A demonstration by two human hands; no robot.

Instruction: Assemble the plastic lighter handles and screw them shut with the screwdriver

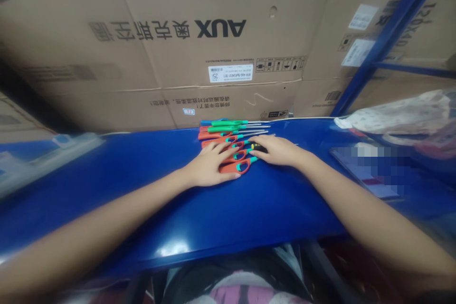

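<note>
Long-nosed lighters lie side by side on a blue table (171, 218), their metal tips pointing right. Several have orange handles with teal triggers, such as the orange lighter (230, 168) at the near end. A green lighter (228, 124) is at the far end. My left hand (208, 166) lies with fingers spread across the orange handles. My right hand (280, 150) is beside their barrels, its fingers closed around a black handle with yellow marks (259, 147). A thin tip shows past that hand; the rest is hidden, so I cannot tell its exact kind.
A large cardboard box (142, 66) with upside-down print stands along the table's back edge. A blue metal post (377, 42) slants up at the right. Toward the right end are a flat purple packet (374, 183) and a whitish plastic bag (395, 109). Clear plastic (46, 161) lies at left.
</note>
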